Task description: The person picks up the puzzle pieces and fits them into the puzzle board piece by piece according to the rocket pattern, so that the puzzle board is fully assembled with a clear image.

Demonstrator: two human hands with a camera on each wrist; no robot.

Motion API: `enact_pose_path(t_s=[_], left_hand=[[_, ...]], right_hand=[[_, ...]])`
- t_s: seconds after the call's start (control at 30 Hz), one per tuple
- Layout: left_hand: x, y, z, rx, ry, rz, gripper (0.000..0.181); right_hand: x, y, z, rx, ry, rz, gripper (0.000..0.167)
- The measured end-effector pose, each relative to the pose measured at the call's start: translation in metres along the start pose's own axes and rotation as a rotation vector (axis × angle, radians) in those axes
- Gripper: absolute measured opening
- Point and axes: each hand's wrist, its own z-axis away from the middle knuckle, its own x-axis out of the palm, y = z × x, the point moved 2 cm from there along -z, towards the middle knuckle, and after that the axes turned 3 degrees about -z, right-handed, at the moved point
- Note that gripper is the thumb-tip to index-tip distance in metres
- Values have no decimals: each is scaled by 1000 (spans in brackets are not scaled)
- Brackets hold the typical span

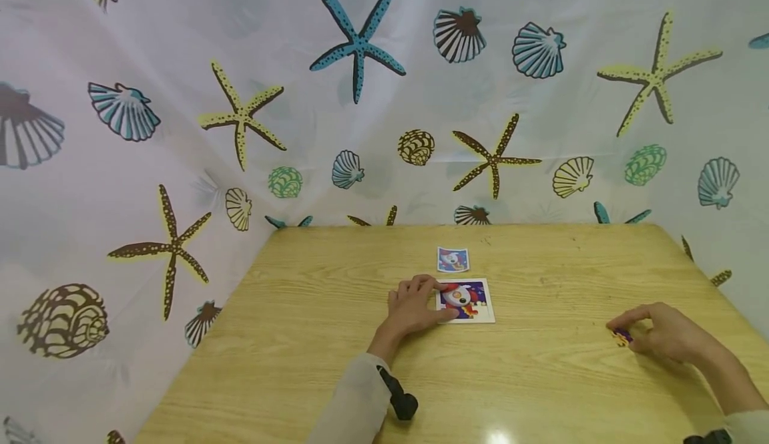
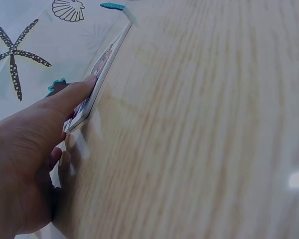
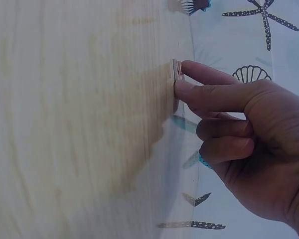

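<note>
My left hand (image 1: 412, 307) rests at the left side of a small framed jigsaw puzzle (image 1: 483, 304), thumb and index finger touching its face. The puzzle has a white border and shows a white and red figure on purple, with a pale patch at its lower right. In the left wrist view, the thumb of the left hand (image 2: 30, 144) lies across the puzzle's near edge (image 2: 105, 62). Off to the right, my right hand (image 1: 667, 334) pinches a purple and yellow puzzle piece (image 1: 621, 338) between thumb and index finger. The right wrist view shows the piece (image 3: 176, 72) edge-on.
A small picture card (image 1: 452, 260) with a similar design lies just beyond the puzzle. Everything lies on a wooden table (image 1: 541, 377). A white curtain (image 1: 414, 90) printed with starfish and shells hangs behind and along the sides of the table.
</note>
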Motion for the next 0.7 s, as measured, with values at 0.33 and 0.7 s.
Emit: enact_pose_path(t_s=[0.33, 0.7], left_hand=[[4, -4, -3, 2, 6, 8, 65], [6, -6, -3, 7, 15, 20, 65]], right_hand=[[7, -11, -9, -23, 31, -30, 32], [17, -29, -26, -30, 75, -138, 34]])
